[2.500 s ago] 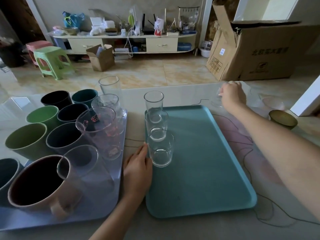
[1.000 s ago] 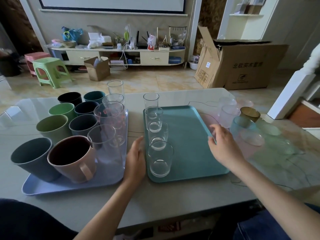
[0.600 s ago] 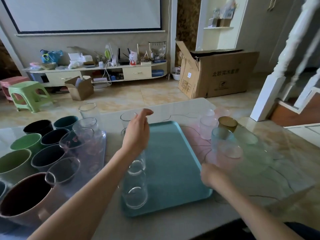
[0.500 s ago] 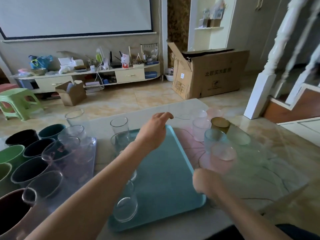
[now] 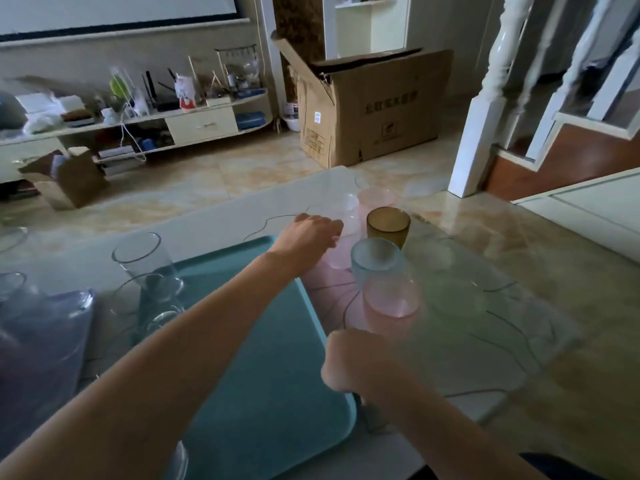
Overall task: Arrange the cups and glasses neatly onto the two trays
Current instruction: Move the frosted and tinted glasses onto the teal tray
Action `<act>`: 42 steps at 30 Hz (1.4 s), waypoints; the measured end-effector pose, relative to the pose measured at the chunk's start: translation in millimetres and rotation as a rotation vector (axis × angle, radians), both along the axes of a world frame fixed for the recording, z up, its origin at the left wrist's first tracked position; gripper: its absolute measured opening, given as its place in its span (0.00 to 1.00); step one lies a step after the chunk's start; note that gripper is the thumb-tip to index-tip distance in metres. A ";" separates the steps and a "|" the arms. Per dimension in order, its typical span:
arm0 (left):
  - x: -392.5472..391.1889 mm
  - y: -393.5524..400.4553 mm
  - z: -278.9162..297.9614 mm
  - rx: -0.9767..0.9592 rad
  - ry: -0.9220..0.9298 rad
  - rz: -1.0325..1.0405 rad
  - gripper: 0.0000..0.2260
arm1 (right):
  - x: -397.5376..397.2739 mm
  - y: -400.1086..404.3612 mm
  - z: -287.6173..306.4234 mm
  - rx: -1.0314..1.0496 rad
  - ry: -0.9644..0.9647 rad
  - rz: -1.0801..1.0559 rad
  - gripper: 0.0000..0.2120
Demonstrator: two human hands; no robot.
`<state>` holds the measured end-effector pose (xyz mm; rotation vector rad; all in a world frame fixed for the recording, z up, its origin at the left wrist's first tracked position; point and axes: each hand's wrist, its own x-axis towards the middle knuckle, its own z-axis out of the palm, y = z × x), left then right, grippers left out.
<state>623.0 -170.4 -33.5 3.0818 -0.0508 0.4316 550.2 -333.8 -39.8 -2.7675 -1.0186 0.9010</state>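
Left hand (image 5: 308, 237) has reached across to the frosted, tapered pink cup (image 5: 337, 252).

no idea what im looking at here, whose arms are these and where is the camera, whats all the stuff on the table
There is no machine here. A person wears a wide-angle camera on the head, so you look down along their own two bare arms. That is the only view.

The left hand reaches across the teal tray to a frosted pale pink cup and touches it; whether it grips is not clear. The right hand sits by the tray's right edge, at the foot of a nearer frosted pink cup; its fingers are hidden.

That cluster on the glass-topped table also holds a frosted blue cup, an amber cup and further pale ones. Clear glasses stand along the tray's left side. A lilac tray lies at the far left.
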 end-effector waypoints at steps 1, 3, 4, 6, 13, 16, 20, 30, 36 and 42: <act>-3.9 6.9 3.9 -0.033 -0.015 0.016 0.03 | -0.4 0.4 0.3 -0.015 -0.003 0.028 0.15; -14.4 26.6 15.6 -0.079 -0.055 0.088 0.04 | -2.7 1.9 0.9 -0.035 -0.033 0.086 0.14; -21.0 38.9 22.3 -0.087 -0.075 0.142 0.04 | -3.7 2.2 2.0 -0.054 -0.044 0.111 0.13; -36.8 65.5 33.0 -0.090 -0.102 0.252 0.06 | -4.3 3.9 2.6 -0.092 -0.057 0.147 0.09; -83.1 124.5 28.1 -0.073 -0.047 0.484 0.06 | -3.7 9.4 -2.5 -0.122 -0.088 0.149 0.11; -91.0 128.6 22.4 -0.057 -0.011 0.522 0.07 | -2.0 11.5 -6.2 -0.134 -0.076 0.118 0.13; -97.1 129.1 8.9 -0.088 0.083 0.575 0.05 | 0.3 16.5 -10.6 -0.193 -0.033 0.108 0.12; -110.1 136.2 9.7 -0.173 0.130 0.483 0.07 | -2.6 18.4 -9.6 -0.226 -0.070 0.156 0.07; -110.9 130.3 6.2 -0.202 0.114 0.456 0.09 | -3.6 16.1 -7.2 -0.216 -0.077 0.147 0.15; -102.5 72.3 22.5 -0.094 -0.074 0.210 0.16 | -6.2 11.3 -5.7 -0.191 -0.101 0.191 0.10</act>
